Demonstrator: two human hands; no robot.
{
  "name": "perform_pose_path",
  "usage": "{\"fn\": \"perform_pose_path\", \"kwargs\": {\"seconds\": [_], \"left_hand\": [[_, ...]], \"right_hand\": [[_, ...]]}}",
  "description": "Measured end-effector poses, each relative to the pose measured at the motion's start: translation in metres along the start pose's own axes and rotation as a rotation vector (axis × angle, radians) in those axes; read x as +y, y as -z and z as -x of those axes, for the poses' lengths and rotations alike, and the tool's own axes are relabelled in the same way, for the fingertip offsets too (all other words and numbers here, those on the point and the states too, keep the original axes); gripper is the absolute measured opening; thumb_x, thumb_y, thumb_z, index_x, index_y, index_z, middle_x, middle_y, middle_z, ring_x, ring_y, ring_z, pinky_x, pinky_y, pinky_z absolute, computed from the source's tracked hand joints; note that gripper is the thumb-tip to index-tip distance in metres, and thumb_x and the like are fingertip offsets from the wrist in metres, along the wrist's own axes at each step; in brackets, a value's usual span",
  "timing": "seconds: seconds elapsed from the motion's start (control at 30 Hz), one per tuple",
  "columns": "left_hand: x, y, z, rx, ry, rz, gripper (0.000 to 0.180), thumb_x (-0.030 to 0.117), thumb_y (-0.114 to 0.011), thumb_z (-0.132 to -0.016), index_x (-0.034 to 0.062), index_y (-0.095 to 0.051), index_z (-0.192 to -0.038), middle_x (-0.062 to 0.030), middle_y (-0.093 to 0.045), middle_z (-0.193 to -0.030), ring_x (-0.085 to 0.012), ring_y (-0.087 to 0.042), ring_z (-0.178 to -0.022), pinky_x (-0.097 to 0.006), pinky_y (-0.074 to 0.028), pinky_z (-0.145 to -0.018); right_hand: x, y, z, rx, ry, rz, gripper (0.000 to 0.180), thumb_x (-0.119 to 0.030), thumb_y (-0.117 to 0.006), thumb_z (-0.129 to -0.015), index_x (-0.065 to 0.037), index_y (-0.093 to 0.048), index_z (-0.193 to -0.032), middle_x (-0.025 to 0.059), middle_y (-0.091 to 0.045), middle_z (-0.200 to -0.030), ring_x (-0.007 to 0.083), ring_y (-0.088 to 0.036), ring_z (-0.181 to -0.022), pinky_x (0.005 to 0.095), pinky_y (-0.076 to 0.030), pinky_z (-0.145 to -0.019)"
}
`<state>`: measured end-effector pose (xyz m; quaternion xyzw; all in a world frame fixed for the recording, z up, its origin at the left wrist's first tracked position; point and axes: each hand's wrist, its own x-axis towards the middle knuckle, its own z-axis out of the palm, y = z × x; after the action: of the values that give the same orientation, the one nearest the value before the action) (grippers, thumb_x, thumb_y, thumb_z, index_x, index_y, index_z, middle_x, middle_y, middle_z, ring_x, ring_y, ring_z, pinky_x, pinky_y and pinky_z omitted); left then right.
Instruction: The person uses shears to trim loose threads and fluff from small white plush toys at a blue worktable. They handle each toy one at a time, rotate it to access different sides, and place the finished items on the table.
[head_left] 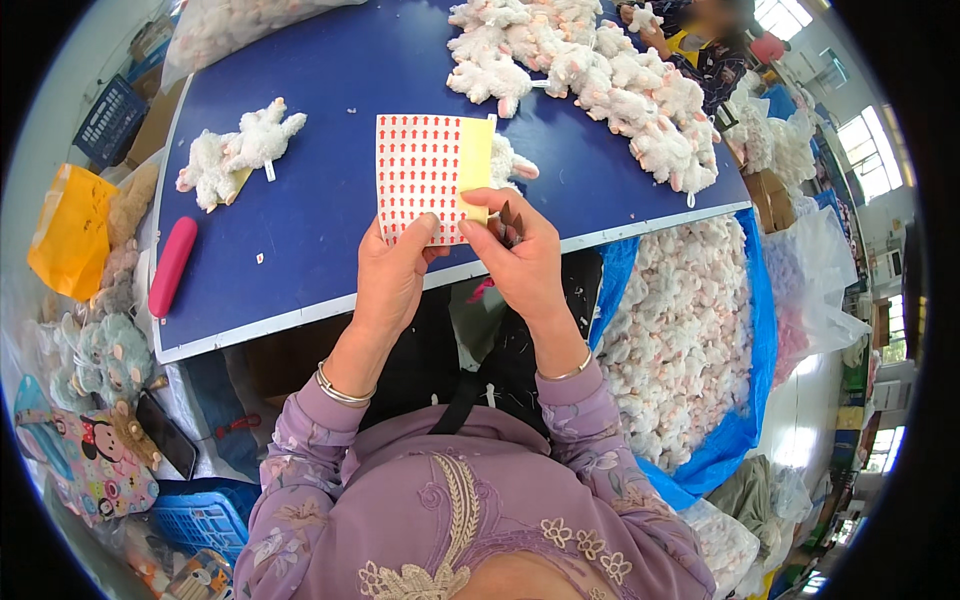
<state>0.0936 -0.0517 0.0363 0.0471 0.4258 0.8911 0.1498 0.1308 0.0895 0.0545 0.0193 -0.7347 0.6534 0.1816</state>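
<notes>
A sheet of small red arrow stickers [418, 160] with a bare yellow strip along its right side is held up over the near edge of the blue table [320, 190]. My left hand [392, 275] pinches its bottom edge, thumb on the front. Gripping the lower right corner is my right hand [525, 255], thumb and fingers closed on it. A dark, pointed tool [510, 225], seemingly a small pair of snips, also sticks out of the right hand. Behind the sheet lies a white plush toy [512, 162], mostly hidden. Two more white plush toys [240, 150] lie together at the left.
White plush toys [640, 100] are heaped at the far right, where a person [690, 45] sits. A blue-lined bag of plush toys [690, 330] stands beside me on the right. A pink oblong case [173, 267] lies at the table's left edge; a phone [167, 432] lies below.
</notes>
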Motion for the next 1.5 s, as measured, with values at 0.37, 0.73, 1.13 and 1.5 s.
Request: {"fn": "perform_pose_path", "kwargs": {"seconds": [0.37, 0.73, 1.13, 1.5], "left_hand": [[-0.001, 0.000, 0.002, -0.006, -0.060, -0.166, 0.024, 0.013, -0.060, -0.091, 0.0016, -0.056, -0.111, -0.0057, -0.065, -0.103, -0.0098, -0.059, -0.085, -0.026, -0.048, -0.072], [0.046, 0.069, -0.009, 0.278, -0.238, -0.764, 0.024, 0.011, -0.062, -0.089, -0.0019, -0.058, -0.108, -0.0034, -0.064, -0.088, -0.0096, -0.057, -0.072, -0.024, -0.047, -0.065], [0.043, 0.023, -0.068, -0.063, -0.454, -1.570, 0.043, 0.032, -0.065, -0.087, 0.0015, -0.062, -0.117, -0.0161, -0.060, -0.121, -0.0317, -0.051, -0.116, -0.040, -0.041, -0.096], [-0.027, -0.013, -0.113, -0.377, -0.053, -1.265, 0.041, 0.030, -0.064, -0.080, -0.0052, -0.064, -0.102, -0.0125, -0.067, -0.080, -0.0217, -0.063, -0.065, -0.032, -0.050, -0.061]], "right_hand": [[-0.008, 0.002, 0.003, 0.064, 0.124, 0.232, 0.011, 0.002, -0.072, -0.078, -0.002, -0.067, -0.087, -0.0036, -0.048, -0.078, 0.0036, -0.037, -0.061, 0.0194, -0.031, -0.055], [-0.004, 0.035, 0.009, 0.127, -0.135, -0.105, 0.004, -0.003, -0.068, -0.084, -0.004, -0.065, -0.084, -0.0083, -0.053, -0.072, -0.0004, -0.038, -0.064, 0.0172, -0.032, -0.058], [0.029, 0.064, -0.012, 0.184, -0.332, -0.385, 0.013, -0.008, -0.067, -0.087, -0.001, -0.064, -0.098, -0.0072, -0.046, -0.066, -0.0002, -0.034, -0.051, 0.0176, -0.025, -0.043], [0.052, 0.054, -0.022, 0.272, -0.303, -0.382, 0.027, -0.011, -0.063, -0.090, -0.001, -0.056, -0.115, -0.0022, -0.054, -0.080, 0.0011, -0.040, -0.057, 0.0182, -0.030, -0.046]]}}
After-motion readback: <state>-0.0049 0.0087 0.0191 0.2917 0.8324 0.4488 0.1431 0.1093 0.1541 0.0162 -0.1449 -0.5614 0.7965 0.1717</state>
